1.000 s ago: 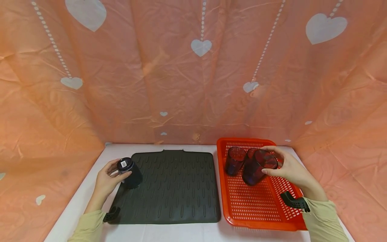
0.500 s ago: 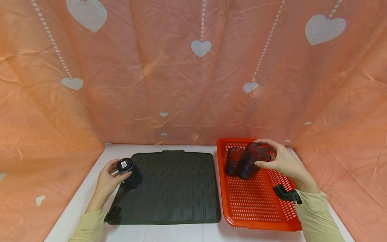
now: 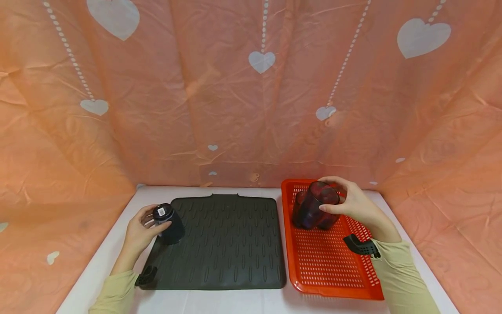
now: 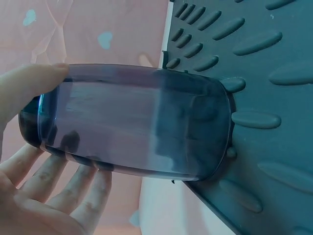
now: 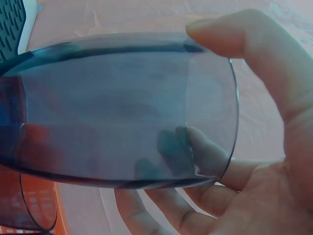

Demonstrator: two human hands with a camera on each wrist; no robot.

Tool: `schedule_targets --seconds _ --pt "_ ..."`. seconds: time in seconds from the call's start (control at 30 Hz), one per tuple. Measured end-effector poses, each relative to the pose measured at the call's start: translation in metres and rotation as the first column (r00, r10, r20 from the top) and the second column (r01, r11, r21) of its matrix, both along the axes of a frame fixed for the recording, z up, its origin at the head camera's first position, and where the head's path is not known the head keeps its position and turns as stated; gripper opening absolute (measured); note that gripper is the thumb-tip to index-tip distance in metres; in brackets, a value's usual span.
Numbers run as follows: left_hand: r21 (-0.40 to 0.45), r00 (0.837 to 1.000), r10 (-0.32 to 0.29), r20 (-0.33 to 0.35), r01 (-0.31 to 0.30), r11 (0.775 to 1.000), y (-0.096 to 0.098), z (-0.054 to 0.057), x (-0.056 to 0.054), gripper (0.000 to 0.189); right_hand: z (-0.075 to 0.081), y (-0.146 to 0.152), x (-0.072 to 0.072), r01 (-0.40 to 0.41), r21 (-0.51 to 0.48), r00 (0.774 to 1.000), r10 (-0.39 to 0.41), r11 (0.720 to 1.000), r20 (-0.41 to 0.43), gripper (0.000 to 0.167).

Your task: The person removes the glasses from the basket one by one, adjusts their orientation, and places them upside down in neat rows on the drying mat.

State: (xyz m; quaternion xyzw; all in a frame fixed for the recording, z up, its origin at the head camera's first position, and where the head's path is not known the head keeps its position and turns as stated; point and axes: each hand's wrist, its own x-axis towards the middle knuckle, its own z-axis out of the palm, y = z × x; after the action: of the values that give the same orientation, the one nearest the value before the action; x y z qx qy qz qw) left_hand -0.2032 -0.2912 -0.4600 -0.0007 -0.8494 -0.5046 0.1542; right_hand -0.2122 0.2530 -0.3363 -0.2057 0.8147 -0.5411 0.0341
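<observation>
On the left, my left hand grips a dark tinted drinking glass near its base, thumb on one side and fingers on the other. That glass is upside down, a white label on its base, with its rim at the left part of a dark ribbed mat. My right hand grips a second tinted glass near its open rim, mouth up and tilted, over an orange-red basket. Partly hidden behind it in the head view are two more glasses; one glass shows at the lower left in the right wrist view.
Mat and basket stand side by side on a white table, a narrow gap between them. An orange cloth with pale hearts hangs behind and along both sides. A divider runs through the basket's right part.
My right hand has moved left and slightly back with its glass, which now overlaps the leftmost glass in the basket. My left hand and its glass have stayed put.
</observation>
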Motion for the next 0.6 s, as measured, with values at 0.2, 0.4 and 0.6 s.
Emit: schedule_targets --seconds 0.2,0.4,0.6 --pt "-0.028 1.000 -0.003 -0.009 0.003 1.000 0.001 0.002 0.000 0.070 0.001 -0.010 -0.004 -0.017 -0.025 0.999 0.018 1.000 0.042 0.061" --pt "-0.061 1.000 0.002 -0.021 -0.004 0.998 0.002 0.003 -0.001 0.068 0.003 -0.017 -0.006 0.004 0.047 1.000 -0.005 0.999 0.025 0.060" --pt "-0.063 0.999 -0.004 -0.039 0.001 0.998 0.001 0.005 -0.001 0.066 0.001 -0.025 -0.009 -0.017 0.061 0.997 0.012 0.998 0.071 0.060"
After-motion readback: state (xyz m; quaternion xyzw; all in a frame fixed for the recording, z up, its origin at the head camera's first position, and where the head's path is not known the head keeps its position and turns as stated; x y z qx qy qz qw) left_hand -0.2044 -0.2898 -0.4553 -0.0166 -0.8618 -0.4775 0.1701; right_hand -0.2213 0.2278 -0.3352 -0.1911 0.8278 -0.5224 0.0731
